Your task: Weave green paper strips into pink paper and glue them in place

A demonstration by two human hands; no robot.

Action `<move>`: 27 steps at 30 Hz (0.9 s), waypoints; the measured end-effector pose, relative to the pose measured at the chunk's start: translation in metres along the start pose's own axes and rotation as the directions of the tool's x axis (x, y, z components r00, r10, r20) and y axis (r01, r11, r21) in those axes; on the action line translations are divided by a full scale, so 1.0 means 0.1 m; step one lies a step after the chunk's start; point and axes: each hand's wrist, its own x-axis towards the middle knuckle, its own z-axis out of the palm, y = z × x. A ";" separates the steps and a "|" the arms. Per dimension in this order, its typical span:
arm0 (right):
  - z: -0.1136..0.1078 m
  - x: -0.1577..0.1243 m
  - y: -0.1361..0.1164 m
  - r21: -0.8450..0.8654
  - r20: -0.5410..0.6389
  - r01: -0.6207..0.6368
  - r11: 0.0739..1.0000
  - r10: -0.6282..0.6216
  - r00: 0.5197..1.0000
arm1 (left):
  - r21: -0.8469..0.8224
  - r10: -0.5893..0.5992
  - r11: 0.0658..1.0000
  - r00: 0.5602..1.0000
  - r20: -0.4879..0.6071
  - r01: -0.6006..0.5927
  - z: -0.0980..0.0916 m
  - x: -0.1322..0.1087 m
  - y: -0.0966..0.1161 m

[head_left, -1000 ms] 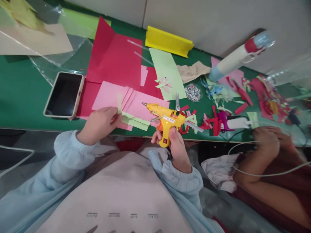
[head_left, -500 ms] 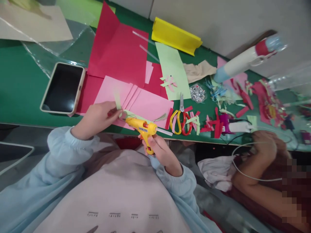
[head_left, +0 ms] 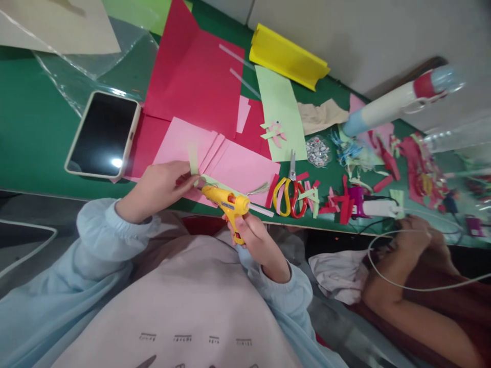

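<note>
My right hand (head_left: 253,232) is closed round the handle of a yellow hot glue gun (head_left: 226,199), a clear glue stick (head_left: 261,209) jutting from its back end. The gun's nozzle points left, close to the fingertips of my left hand (head_left: 166,184). Between thumb and fingers, the left hand pinches a pale green paper strip (head_left: 193,157). Whether the nozzle touches the strip cannot be made out. Beneath both lies a sheet of pink paper (head_left: 241,161) with narrow pink strips (head_left: 214,152) on it.
A phone (head_left: 103,135) lies at left beside folded red card (head_left: 199,76). Right of the pink paper are scissors (head_left: 287,194), paper scraps (head_left: 339,202), a bead box (head_left: 318,151) and a tall bottle (head_left: 399,99). Another person's hands (head_left: 418,237) rest at the table edge.
The view has shifted slightly, so the table's things appear a little further right. Both hands keep their hold, and the glue gun stays close to the left fingertips.
</note>
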 end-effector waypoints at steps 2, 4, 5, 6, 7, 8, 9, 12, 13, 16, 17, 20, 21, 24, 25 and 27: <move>0.00 0.00 0.01 -0.002 -0.012 -0.003 1.000 0.003 1.000 | 0.004 -0.005 1.000 1.000 0.009 0.005 0.00 0.00 0.00; 0.00 -0.01 0.01 -0.009 -0.024 -0.003 1.000 0.003 1.000 | 0.008 -0.008 1.000 1.000 0.014 0.008 0.00 0.00 -0.01; 0.00 -0.01 0.01 -0.013 -0.029 -0.002 1.000 0.002 1.000 | 0.010 -0.008 1.000 1.000 0.016 0.008 0.00 0.00 -0.01; 0.00 -0.01 0.01 -0.017 -0.034 -0.001 1.000 0.000 0.999 | 0.010 -0.009 1.000 1.000 0.020 0.008 0.00 0.00 -0.01; 0.01 -0.01 0.01 -0.019 -0.036 0.000 1.000 -0.001 0.999 | 0.011 -0.010 1.000 1.000 0.023 0.010 0.00 0.00 0.00; 0.01 -0.01 0.01 -0.020 -0.037 0.002 1.000 -0.003 0.999 | 0.013 -0.013 1.000 1.000 0.028 0.013 0.00 0.01 0.00; 0.01 -0.01 0.01 -0.020 -0.038 0.004 1.000 -0.004 0.999 | 0.015 -0.018 1.000 0.999 0.032 0.017 0.00 0.01 0.00; 0.00 -0.02 0.01 -0.022 -0.032 0.011 1.000 -0.011 0.999 | 0.023 -0.033 0.999 0.999 0.039 0.032 0.00 0.01 0.00; 0.00 -0.02 0.02 -0.025 -0.027 0.012 1.000 -0.013 1.000 | 0.022 -0.034 0.999 0.999 0.037 0.033 0.00 0.01 0.00; -0.01 -0.03 0.04 -0.031 -0.017 0.014 0.999 -0.014 1.000 | 0.012 -0.031 0.999 0.999 0.034 0.031 0.00 0.01 0.00; -0.01 -0.03 0.05 -0.032 -0.017 0.014 0.999 -0.015 1.000 | 0.008 -0.032 0.999 0.999 0.034 0.032 -0.01 0.01 0.01; -0.02 -0.03 0.05 -0.047 -0.014 0.021 0.999 -0.022 1.000 | 0.002 -0.048 0.999 0.998 0.046 0.048 -0.02 0.01 0.03; -0.02 -0.03 0.04 -0.057 -0.010 0.024 0.998 -0.024 1.000 | 0.001 -0.051 0.999 0.998 0.048 0.051 -0.02 0.01 0.03; -0.03 -0.03 0.02 -0.090 -0.002 0.024 0.996 -0.024 1.000 | -0.009 -0.048 0.999 0.998 0.044 0.048 -0.03 0.01 0.03; -0.03 -0.03 0.01 -0.100 -0.001 0.020 0.995 -0.020 1.000 | -0.015 -0.045 0.999 0.998 0.041 0.045 -0.02 0.01 0.03; -0.03 -0.03 0.01 -0.115 -0.001 0.015 0.993 -0.015 1.000 | -0.022 -0.040 0.999 0.999 0.034 0.041 -0.01 0.01 0.01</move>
